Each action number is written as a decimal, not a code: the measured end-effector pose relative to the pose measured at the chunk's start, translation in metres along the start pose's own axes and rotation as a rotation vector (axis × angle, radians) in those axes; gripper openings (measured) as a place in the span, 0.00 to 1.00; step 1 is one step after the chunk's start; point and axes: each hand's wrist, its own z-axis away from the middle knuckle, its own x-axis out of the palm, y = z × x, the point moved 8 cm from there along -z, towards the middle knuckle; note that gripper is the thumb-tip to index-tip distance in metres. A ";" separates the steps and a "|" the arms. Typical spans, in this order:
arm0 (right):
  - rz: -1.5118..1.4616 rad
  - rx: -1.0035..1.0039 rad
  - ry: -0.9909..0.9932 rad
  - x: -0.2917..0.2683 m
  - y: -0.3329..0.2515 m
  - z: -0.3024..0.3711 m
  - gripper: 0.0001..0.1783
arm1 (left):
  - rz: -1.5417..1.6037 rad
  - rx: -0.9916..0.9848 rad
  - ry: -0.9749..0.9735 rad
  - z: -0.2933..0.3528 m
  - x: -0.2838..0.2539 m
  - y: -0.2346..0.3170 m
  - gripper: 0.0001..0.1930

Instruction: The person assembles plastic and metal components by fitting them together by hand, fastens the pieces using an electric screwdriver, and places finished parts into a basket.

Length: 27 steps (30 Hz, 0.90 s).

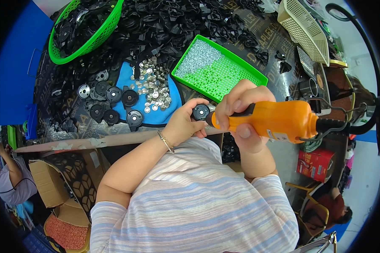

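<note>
While the left hand (182,124) pinches a black disc (201,112), the right hand (241,98) clasps an orange tool (280,119).

Black plastic parts (169,33) lie heaped on a workbench (261,29) in an assembly workshop, alongside a green tray (223,78) of tiny metal pieces (198,55), a corded orange power screwdriver (278,120) and a loaded green basket (107,36).

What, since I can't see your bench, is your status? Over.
Left hand holding round black part. Right hand gripping orange corded driver, nose beside the part, contact unclear. Green tray close beyond right hand.
</note>
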 end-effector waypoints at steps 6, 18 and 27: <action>0.003 -0.006 -0.021 0.001 -0.002 -0.005 0.19 | 0.024 0.010 0.004 -0.001 0.002 -0.001 0.25; -0.164 -0.128 0.111 -0.025 -0.017 -0.009 0.20 | 0.011 0.110 0.031 0.011 0.001 0.009 0.25; -0.212 -0.191 0.249 -0.042 -0.027 -0.002 0.19 | -1.078 0.939 0.955 0.102 -0.150 0.259 0.32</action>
